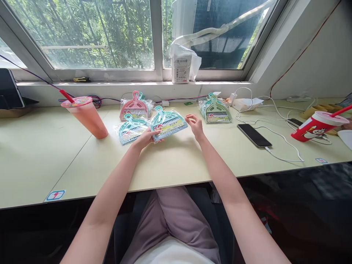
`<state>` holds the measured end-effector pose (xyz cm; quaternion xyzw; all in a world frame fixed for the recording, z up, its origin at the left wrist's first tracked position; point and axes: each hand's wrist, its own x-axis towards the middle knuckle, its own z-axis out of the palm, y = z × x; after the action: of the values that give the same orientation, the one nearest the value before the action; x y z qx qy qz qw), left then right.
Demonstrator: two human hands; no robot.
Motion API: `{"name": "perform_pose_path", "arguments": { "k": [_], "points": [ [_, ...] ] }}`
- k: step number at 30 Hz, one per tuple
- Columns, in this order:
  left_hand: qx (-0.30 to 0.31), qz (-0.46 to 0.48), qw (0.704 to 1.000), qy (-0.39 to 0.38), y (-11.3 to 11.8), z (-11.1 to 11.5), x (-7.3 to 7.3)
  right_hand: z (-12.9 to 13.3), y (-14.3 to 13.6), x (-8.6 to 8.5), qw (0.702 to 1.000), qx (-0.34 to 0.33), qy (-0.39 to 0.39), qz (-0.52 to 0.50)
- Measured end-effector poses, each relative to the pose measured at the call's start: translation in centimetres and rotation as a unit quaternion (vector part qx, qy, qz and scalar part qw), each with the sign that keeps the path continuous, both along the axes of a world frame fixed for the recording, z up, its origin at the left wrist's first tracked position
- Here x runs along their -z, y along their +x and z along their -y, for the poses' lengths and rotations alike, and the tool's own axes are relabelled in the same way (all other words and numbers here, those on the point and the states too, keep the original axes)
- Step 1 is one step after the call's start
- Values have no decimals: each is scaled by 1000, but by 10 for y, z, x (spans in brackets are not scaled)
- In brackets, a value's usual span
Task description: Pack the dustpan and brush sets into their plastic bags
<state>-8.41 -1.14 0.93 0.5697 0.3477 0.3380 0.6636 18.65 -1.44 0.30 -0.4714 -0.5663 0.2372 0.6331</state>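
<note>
My left hand (148,138) is closed on the lower left corner of a turquoise mini dustpan and brush set (169,124) in clear plastic wrap, thumb on top. This set is tilted up off the table, its printed label facing me. At its right edge is my right hand (195,125), fingers bent together; whether they pinch the clear wrap is too small to tell. Another wrapped turquoise dustpan set (132,129) lies just left of the held one. Behind it sits a pink wrapped dustpan set (135,106), with turquoise showing behind.
A green stack of dustpan sets (218,110) stands back right. A tall drink cup (89,119) is at left. On the right are a charging phone (254,135), loose white cables (286,141) and a red cup (316,126). The table's front edge (170,186) is before my lap.
</note>
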Motion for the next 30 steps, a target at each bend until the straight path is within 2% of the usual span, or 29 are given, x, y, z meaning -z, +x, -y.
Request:
{"name": "perform_pose_path", "arguments": {
  "k": [4, 6, 11, 16, 20, 23, 26, 28, 30],
  "points": [
    [8, -37, 999, 38, 6, 7, -1, -6, -5, 11, 998, 65, -13, 15],
    [-1, -45, 997, 55, 7, 10, -1, -8, -9, 15, 996, 74, -33, 32],
    [-18, -53, 996, 67, 8, 12, 1, -4, -16, 19, 992, 81, -61, 80],
    [-29, -54, 996, 61, 14, 10, 2, 2, -17, 15, 993, 40, -89, 70],
    [-87, -38, 994, 52, 21, 14, 0, 4, -18, 15, 991, 60, -101, 68],
    [-125, 8, 988, 92, 28, 22, -3, 4, -21, 15, 989, 78, -115, 58],
    [-100, 48, 985, 133, 35, 31, -5, 4, -22, 13, 987, 104, -114, 46],
    [-75, 54, 986, 139, 40, 35, -5, 5, -21, 11, 985, 121, -110, 50],
    [-82, 40, 987, 131, 43, 36, -5, 6, -20, 10, 985, 131, -99, 62]
  ]
}}
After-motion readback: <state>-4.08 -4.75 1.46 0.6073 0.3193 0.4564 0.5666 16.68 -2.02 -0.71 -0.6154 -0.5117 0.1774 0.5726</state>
